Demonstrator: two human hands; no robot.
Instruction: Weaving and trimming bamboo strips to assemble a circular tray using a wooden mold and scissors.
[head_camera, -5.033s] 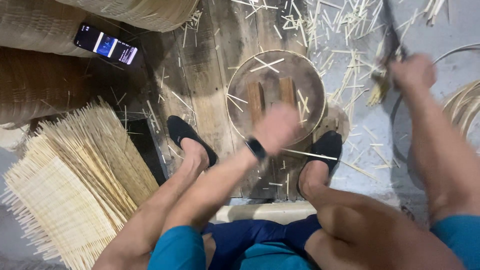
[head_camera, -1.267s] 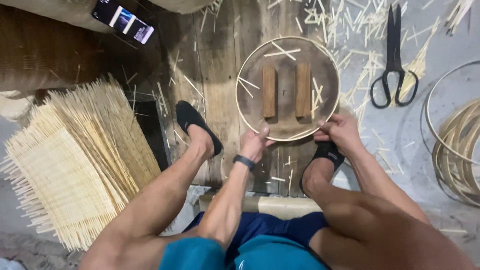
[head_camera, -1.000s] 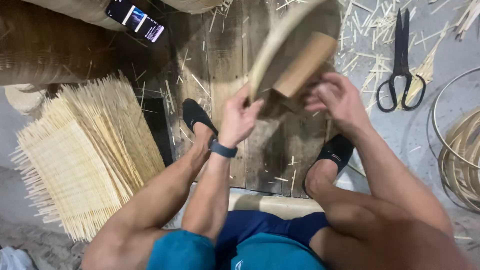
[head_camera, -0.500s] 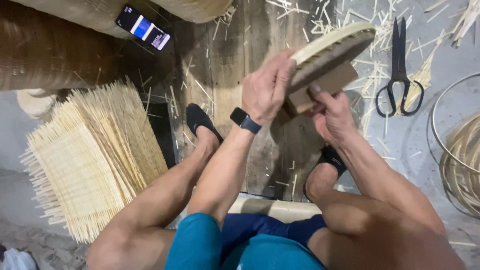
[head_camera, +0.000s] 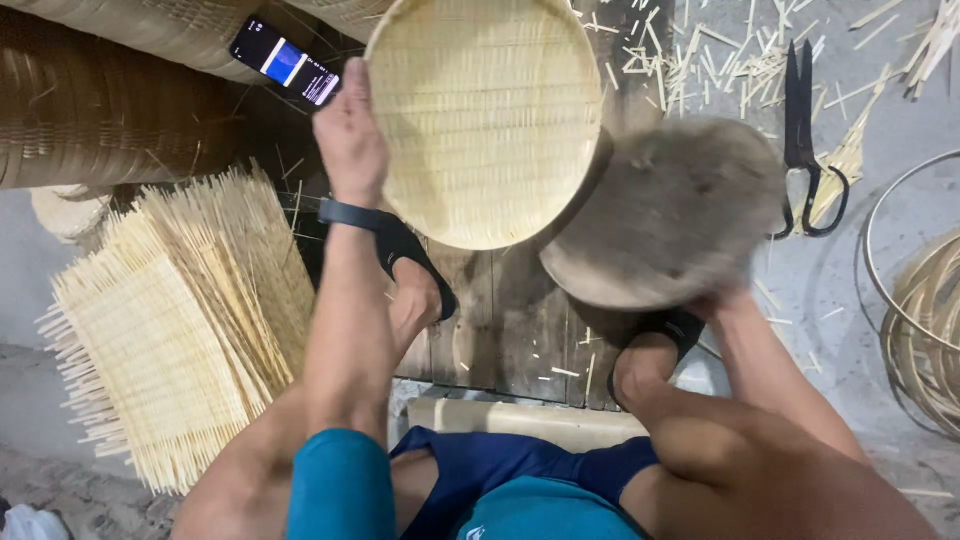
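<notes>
Woven tray (head_camera: 485, 110) — left hand (head_camera: 350, 135)

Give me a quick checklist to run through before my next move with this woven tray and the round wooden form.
1. Left hand grips the rim of the woven bamboo tray: ok.
2. Right hand has a firm hold on the round wooden form: cannot tell, the hand is mostly hidden under the form and the form is blurred.
3. Tray and form are apart: ok, though they overlap in view.
4. Scissors lie on the floor away from both hands: ok.
5. Phone sits close to the tray's rim: not ok.
6. Stack of woven mats is off to the left: ok.
</notes>
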